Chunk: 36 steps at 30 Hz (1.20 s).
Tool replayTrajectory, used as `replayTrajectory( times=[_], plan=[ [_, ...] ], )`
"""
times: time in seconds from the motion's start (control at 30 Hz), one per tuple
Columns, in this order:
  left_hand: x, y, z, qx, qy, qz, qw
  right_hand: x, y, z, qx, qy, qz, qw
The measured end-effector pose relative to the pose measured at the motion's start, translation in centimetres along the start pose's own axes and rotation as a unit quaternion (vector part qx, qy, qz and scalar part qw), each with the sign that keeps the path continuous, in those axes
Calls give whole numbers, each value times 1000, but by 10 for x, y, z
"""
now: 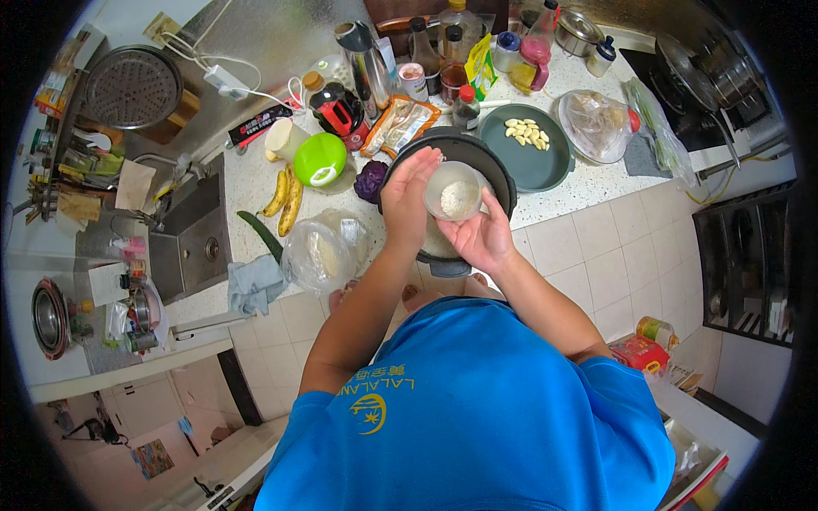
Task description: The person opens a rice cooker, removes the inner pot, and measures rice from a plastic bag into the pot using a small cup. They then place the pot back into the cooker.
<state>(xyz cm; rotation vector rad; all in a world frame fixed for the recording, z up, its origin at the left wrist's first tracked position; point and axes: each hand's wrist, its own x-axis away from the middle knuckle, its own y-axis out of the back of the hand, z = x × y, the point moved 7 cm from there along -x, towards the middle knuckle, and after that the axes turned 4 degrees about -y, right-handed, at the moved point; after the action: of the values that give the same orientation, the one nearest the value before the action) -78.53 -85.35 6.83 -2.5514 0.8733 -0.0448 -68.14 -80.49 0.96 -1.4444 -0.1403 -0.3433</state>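
Observation:
My right hand (pixel 479 233) holds a small translucent plastic cup (pixel 470 175) from below and along its right side. White grains that look like rice (pixel 458 199) lie in the cup. On the cup's left, my left hand (pixel 409 191) is raised with its fingers extended; whether it touches the cup is unclear. Both hands are over a large dark pot (pixel 500 160) at the counter's front edge. Pale contents show low in the pot, partly hidden by my hands. A purple cabbage (pixel 370 181) sits left of the pot.
Right of the pot is a grey-green pan (pixel 559 174) with peeled garlic cloves (pixel 527 134). Bananas (pixel 284 198), a green-lidded container (pixel 321 160), a cucumber (pixel 259 233) and a plastic bag (pixel 319 255) are on the left. Bottles (pixel 422 54) stand behind. A sink (pixel 195 236) is far left.

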Motion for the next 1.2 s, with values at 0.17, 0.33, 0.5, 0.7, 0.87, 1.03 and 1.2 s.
replayTrajectory(
  times=[0.17,0.33,0.5,0.7,0.87,1.03,1.2],
  plan=[
    [-10,31,40,-10,66,-80,995,-4,8,16,107,81,-57,989],
    [-16,44,49,-423,-43,4,905,1,10,38,202,142,-112,963],
    [-9,33,51,-620,-78,100,774,3,9,45,182,132,-104,969],
    [-18,43,79,-310,59,66,947,23,-34,66,685,366,-141,614],
    [-12,50,94,41,197,43,979,29,-61,57,829,358,-99,418],
    [-10,52,84,102,246,27,963,29,-67,54,836,367,-109,392],
    [-6,46,76,150,257,3,955,14,-44,59,635,327,-102,693]
  ],
)
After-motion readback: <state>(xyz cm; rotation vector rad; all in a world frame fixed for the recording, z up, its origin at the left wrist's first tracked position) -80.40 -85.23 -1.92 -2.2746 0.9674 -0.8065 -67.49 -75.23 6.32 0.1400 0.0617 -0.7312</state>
